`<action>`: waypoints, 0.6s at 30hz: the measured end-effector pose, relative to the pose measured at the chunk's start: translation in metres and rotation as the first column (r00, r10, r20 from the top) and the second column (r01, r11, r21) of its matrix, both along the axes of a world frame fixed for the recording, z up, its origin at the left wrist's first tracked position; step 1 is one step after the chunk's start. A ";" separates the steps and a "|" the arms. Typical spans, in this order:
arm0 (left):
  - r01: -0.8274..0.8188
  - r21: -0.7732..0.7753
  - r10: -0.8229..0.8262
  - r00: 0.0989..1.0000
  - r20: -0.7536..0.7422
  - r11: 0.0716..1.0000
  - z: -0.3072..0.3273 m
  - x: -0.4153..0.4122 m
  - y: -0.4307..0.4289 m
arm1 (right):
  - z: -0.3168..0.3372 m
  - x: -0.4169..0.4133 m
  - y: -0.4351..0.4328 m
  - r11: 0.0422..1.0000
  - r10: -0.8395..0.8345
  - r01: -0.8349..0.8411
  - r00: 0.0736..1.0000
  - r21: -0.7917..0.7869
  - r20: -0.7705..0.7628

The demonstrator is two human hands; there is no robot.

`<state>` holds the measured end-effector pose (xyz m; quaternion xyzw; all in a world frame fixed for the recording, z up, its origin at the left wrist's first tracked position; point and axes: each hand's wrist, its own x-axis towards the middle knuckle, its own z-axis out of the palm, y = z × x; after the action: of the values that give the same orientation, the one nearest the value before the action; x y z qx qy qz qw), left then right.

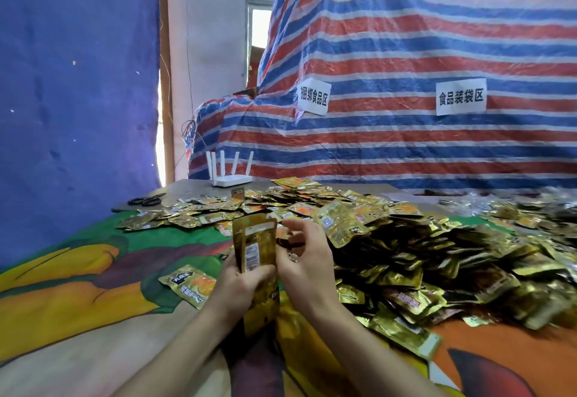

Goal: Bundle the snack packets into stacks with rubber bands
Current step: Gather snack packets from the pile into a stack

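Note:
My left hand grips a small upright stack of gold snack packets, held on edge above the cloth. My right hand is right beside the stack, its fingers curled against the stack's right side; whether it pinches a packet or a band I cannot tell. A big heap of loose gold packets spreads to the right and behind. One single packet lies flat to the left of my left hand. No rubber band is plainly visible.
The table wears a colourful cloth. Black scissors lie at the far left edge, and a white router stands at the back. A striped tarpaulin with two paper labels rises behind.

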<state>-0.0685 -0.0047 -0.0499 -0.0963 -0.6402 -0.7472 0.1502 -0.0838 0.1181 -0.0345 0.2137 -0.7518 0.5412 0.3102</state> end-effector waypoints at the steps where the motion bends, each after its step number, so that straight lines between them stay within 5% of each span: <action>1: -0.031 -0.010 0.031 0.999 0.020 0.999 -0.001 -0.001 0.001 | 0.002 0.003 0.007 0.999 -0.009 0.009 1.000 0.049 0.006; 9: -0.184 -0.086 0.183 0.983 -0.021 0.979 -0.005 0.000 0.027 | 0.021 0.022 0.097 0.980 -0.096 0.105 0.994 0.168 -0.056; 13: -0.148 -0.045 0.150 0.988 0.041 0.988 -0.014 0.001 0.026 | 0.033 0.029 0.157 0.938 -0.284 0.290 0.957 0.190 -0.060; 16: -0.111 -0.019 0.112 0.993 0.040 0.994 -0.014 0.000 0.022 | 0.041 0.033 0.210 0.791 -0.533 0.508 0.846 0.340 -0.023; 18: -0.095 -0.038 0.096 0.995 0.025 0.995 -0.015 -0.001 0.021 | 0.047 0.038 0.247 0.576 -0.725 0.611 0.689 0.543 -0.007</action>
<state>-0.0697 0.0167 -0.0652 -0.0584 -0.6596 -0.7285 0.1754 -0.0459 0.3649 0.0126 -0.0744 -0.9184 0.1860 0.3411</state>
